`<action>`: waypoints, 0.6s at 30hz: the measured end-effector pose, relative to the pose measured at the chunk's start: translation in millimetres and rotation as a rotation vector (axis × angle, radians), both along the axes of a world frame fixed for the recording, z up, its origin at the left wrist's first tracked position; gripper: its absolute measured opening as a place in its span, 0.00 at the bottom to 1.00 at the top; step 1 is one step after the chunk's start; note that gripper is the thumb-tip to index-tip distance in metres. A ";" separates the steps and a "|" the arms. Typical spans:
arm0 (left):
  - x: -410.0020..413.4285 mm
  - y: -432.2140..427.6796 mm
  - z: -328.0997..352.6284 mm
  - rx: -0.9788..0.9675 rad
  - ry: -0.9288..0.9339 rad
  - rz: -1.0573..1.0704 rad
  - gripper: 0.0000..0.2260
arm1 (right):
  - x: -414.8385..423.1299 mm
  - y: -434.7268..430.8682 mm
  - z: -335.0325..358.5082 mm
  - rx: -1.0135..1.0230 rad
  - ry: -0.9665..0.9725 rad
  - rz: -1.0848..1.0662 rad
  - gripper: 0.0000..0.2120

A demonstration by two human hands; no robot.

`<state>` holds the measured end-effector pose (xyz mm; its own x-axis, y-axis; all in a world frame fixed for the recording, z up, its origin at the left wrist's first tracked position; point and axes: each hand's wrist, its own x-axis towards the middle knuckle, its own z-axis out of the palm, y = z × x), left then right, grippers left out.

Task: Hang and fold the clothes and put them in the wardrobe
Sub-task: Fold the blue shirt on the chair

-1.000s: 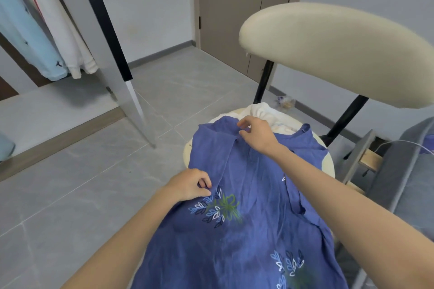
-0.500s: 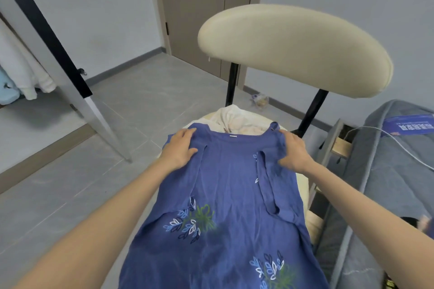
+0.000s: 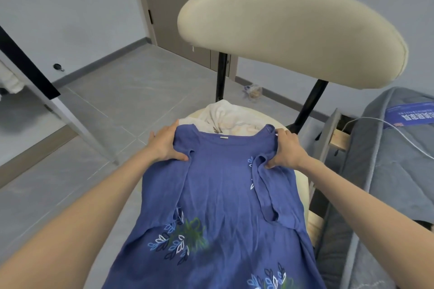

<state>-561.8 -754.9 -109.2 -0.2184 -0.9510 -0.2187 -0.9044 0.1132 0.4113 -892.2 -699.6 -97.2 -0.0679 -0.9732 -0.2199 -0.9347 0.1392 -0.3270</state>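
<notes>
- The blue sleeveless dress (image 3: 220, 195), printed with leaf sprigs, is lying spread over the round cream chair seat (image 3: 302, 185). Its neckline is pointing towards the backrest (image 3: 291, 35), and its skirt is running down towards the viewer.
- The left grip (image 3: 165, 145), a bare hand, is holding the dress's left shoulder, with the thumb lying on the cloth at the armhole.
- The right grip (image 3: 287, 150), also a bare hand, is holding the right shoulder strap, with its fingers curling over the bunched cloth and its thumb sitting at the armhole.
- A crumpled white garment (image 3: 225, 117) is lying on the seat just beyond the neckline, partly under the dress.
- A grey mattress (image 3: 387, 171) is standing beside the chair on the right, with a white cable (image 3: 375, 129) trailing across it.
- The grey tiled floor (image 3: 117, 105) is extending to a closed door (image 3: 187, 7).
</notes>
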 end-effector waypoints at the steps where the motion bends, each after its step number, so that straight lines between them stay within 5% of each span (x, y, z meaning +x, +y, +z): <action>1: 0.5 0.8 0.6 -0.019 0.015 0.002 0.36 | -0.6 1.9 0.2 -0.001 0.015 0.002 0.40; 4: 0.0 7.2 7.0 -0.021 0.020 0.022 0.22 | -2.6 8.3 0.7 -0.027 -0.020 -0.001 0.36; 10: -5.7 23.1 23.7 -0.118 -0.063 -0.090 0.17 | -2.7 22.6 9.7 -0.213 0.072 0.176 0.19; 13: -2.5 28.4 27.4 -0.100 -0.082 -0.120 0.11 | 2.8 31.5 14.9 -0.312 0.161 0.269 0.22; 16: 2.3 31.1 33.5 -0.081 -0.038 -0.107 0.12 | 3.4 38.7 16.0 -0.328 0.045 0.211 0.17; 18: 2.2 34.8 41.1 -0.087 -0.034 -0.114 0.15 | 4.7 40.7 15.5 -0.245 -0.126 0.085 0.23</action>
<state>-559.5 -720.1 -68.1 -0.3205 -0.9361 -0.1452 -0.8967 0.2504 0.3649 -887.5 -658.8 -81.7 0.0293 -0.9994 0.0207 -0.8896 -0.0355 -0.4554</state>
